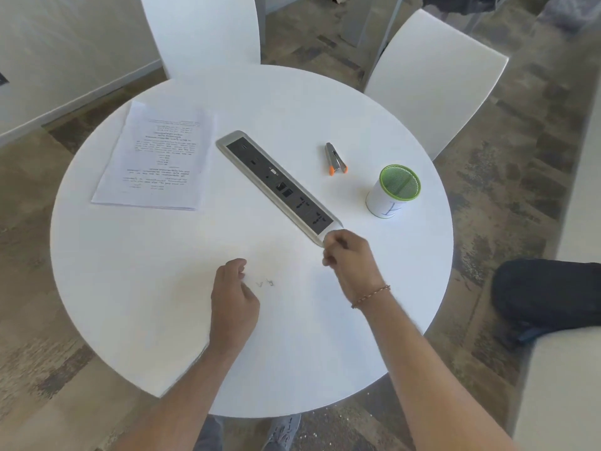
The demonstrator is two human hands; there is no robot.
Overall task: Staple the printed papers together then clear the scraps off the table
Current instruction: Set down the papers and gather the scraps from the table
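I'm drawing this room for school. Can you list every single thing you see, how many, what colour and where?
table: 1, white, round, centre
papers: 1 stack, white, printed, table's far left
socket strip: 1, silver and black, table's middle
stapler: 1, silver and orange, right of strip
cup: 1, green mesh, white wrap, table's right
staples: 2 or so bent bits, silver, by left hand
chairs: 2, white, behind table
left hand: 1, fingers curled, beside staples
right hand: 1, fingers curled, at strip's near end

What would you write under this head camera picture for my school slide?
Two hands hover near tiny bent staples on a round white table, papers and stapler set aside.
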